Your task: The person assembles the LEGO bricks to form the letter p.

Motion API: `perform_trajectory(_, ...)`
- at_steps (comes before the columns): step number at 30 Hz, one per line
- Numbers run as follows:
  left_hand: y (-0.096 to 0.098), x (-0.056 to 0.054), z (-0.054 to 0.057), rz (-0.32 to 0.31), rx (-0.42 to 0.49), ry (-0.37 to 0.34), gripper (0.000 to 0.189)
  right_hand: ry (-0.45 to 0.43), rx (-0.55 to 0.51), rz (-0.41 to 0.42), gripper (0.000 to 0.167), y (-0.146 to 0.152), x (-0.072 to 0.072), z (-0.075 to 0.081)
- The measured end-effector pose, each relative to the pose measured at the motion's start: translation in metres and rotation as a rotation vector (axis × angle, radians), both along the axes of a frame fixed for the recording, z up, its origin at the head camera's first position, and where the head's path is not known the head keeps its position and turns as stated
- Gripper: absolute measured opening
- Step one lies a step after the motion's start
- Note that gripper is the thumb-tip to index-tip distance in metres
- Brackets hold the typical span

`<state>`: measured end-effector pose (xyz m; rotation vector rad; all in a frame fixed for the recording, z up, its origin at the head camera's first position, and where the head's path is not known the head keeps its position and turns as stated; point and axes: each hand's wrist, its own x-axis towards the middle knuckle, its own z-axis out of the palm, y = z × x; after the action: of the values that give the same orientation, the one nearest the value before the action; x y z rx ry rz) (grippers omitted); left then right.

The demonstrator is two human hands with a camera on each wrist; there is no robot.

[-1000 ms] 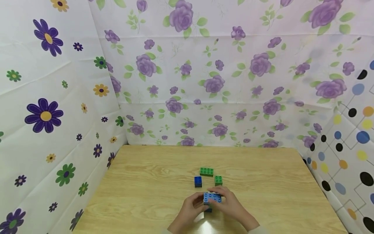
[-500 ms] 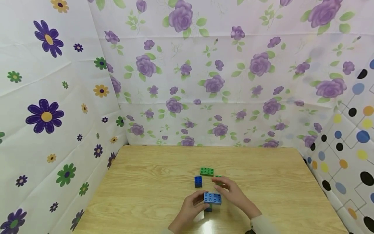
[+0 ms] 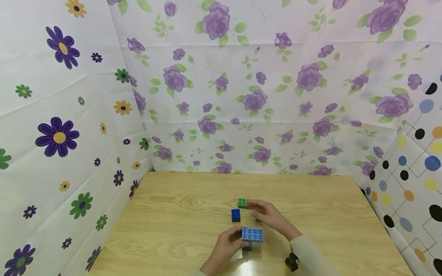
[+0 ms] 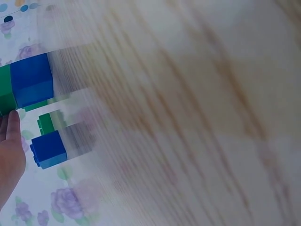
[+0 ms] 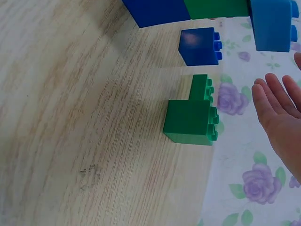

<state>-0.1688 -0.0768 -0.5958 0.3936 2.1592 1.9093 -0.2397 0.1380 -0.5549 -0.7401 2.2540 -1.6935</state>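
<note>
A stack of toy building bricks stands on the table: a light blue long brick (image 3: 252, 235) on top, a green brick (image 5: 217, 8) beneath it and a dark blue brick (image 4: 33, 79) at the bottom. My left hand (image 3: 226, 246) pinches the stack from its left side. My right hand (image 3: 272, 220) hovers over the small green brick (image 5: 188, 120), holding nothing, its fingers apart from the bricks in the right wrist view. Behind it, the right fingers partly cover the long green brick (image 3: 242, 203) in the head view. A small blue brick (image 3: 236, 215) stands just left of these.
The wooden table (image 3: 179, 214) carries all the bricks. Flowered cloth (image 3: 207, 96) hangs along its back, with a daisy-print cloth (image 3: 86, 161) on the left and a dotted cloth (image 3: 414, 184) on the right. A black wrist device (image 3: 292, 262) sits at the right sleeve.
My right hand has let go of the light blue brick and moved away from the stack, up over the green bricks. The left hand stays at the stack.
</note>
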Motion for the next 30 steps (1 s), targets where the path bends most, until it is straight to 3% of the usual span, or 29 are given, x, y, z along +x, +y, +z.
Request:
perform_trajectory(12, -0.001, 0.001, -0.001, -0.012, 0.013, 0.005, 0.039, -0.068, 0.024, 0.105, 0.049, -0.019, -0.024, -0.018)
perform_trajectory(23, 0.0, 0.001, 0.003, -0.004, 0.006, -0.014, 0.038, -0.111, 0.093, 0.119, 0.055, -0.035, -0.031, -0.026)
perform_trajectory(30, -0.001, 0.0, 0.003, -0.014, 0.01, -0.023, 0.038, -0.083, 0.129, 0.114, 0.05, -0.04, -0.031, -0.028)
